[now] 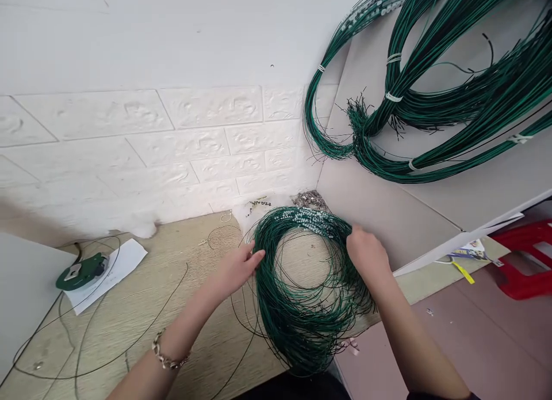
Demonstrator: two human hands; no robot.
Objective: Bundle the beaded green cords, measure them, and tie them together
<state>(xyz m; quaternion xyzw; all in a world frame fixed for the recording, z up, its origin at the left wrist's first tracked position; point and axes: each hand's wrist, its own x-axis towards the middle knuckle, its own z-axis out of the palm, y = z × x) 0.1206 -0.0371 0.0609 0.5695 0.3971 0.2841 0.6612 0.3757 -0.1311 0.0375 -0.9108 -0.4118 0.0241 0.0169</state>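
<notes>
A large loose coil of thin dark green wire (pixel 276 325) lies on the wooden tabletop, with a band of small whitish pieces along its far side. At its left edge, my left hand (pixel 240 266) touches the strands, thumb and forefinger apart. My right hand (pixel 366 252) is closed around the coil's right side; its fingertips are hidden by the hand and wire. Many loose dark wire ends stick out along the near inner part of the coil.
Bundles of green wire tied with white ties (pixel 393 96) rest on a pale panel (pixel 366 187) at the right. A green tape measure (pixel 84 272) sits on white paper (pixel 129 253) at left. Stray wires cross the tabletop (pixel 172 325). A red stool (pixel 524 262) stands at far right.
</notes>
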